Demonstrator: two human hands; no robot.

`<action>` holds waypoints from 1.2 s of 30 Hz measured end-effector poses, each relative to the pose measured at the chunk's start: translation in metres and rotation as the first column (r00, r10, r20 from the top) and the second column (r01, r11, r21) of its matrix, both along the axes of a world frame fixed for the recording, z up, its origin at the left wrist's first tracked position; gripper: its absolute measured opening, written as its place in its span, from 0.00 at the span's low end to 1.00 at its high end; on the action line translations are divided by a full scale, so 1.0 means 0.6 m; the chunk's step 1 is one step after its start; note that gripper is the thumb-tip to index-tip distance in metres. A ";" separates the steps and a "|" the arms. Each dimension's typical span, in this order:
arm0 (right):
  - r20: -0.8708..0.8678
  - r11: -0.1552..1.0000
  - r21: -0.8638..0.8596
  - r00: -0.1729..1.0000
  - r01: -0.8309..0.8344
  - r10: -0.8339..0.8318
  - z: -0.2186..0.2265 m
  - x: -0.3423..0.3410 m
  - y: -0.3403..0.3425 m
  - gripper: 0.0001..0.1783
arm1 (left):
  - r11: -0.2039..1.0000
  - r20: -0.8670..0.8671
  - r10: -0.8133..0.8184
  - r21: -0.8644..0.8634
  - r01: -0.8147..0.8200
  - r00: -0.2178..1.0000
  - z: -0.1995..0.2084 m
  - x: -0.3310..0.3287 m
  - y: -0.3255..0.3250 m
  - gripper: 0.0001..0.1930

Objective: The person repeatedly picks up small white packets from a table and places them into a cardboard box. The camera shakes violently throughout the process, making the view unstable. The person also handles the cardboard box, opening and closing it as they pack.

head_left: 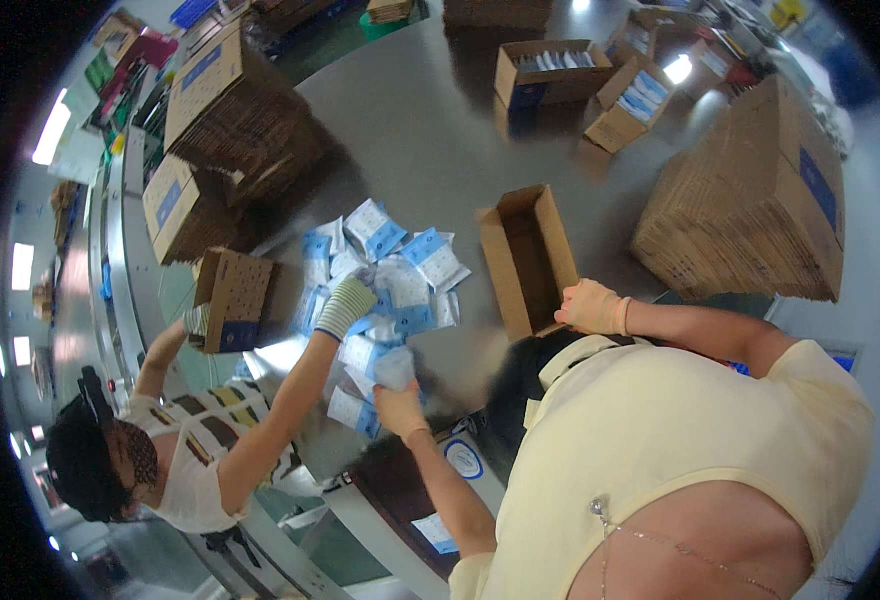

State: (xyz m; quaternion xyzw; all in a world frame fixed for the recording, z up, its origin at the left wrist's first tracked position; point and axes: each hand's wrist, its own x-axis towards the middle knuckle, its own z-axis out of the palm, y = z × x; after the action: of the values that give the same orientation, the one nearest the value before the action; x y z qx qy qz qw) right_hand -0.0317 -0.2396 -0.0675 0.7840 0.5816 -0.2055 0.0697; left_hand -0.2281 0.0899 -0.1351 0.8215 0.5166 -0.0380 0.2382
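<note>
Head view, steel table under glare. Far left: a co-worker's striped-gloved hand (198, 320) steadies a small perforated carton (232, 298); their other gloved hand (345, 305) reaches into the pile of blue-and-white sachets (385, 275) heaped mid-table. Stacks of flattened cartons (225, 120) stand behind them.

Centre: the person's left hand (400, 408), gloved in pale fabric, fingers curled shut around a white sachet (395, 368) at the near edge of the pile.

Right of the pile: an open cardboard box (525, 258), flaps up, nothing seen inside. The right hand (590, 305), also gloved, rests closed on the box's near end; whether it pinches the flap, cannot tell. Far right: a tall stack of flat cartons (750, 210).
</note>
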 end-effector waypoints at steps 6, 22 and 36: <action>0.014 0.998 -0.012 0.998 -0.054 0.054 0.007 0.001 0.016 0.05 | 0.963 -0.217 -0.232 0.086 0.256 0.948 0.001 0.039 -0.061 0.28; 0.064 0.992 0.127 0.998 -0.018 0.010 -0.003 0.007 -0.010 0.04 | 0.863 -0.164 -0.400 0.263 0.430 0.902 0.079 0.171 -0.083 0.37; -0.098 0.995 0.050 0.992 0.083 -0.078 -0.002 0.002 0.031 0.09 | 0.863 0.871 -0.027 -0.226 0.451 0.490 0.186 0.191 -0.162 0.36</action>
State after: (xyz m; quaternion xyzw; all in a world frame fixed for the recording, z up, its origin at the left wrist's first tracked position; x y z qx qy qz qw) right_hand -0.0303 -0.2210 -0.0686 0.7976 0.5576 -0.2297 0.0120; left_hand -0.1133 -0.0072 -0.0236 0.7261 0.1900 0.2192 0.6234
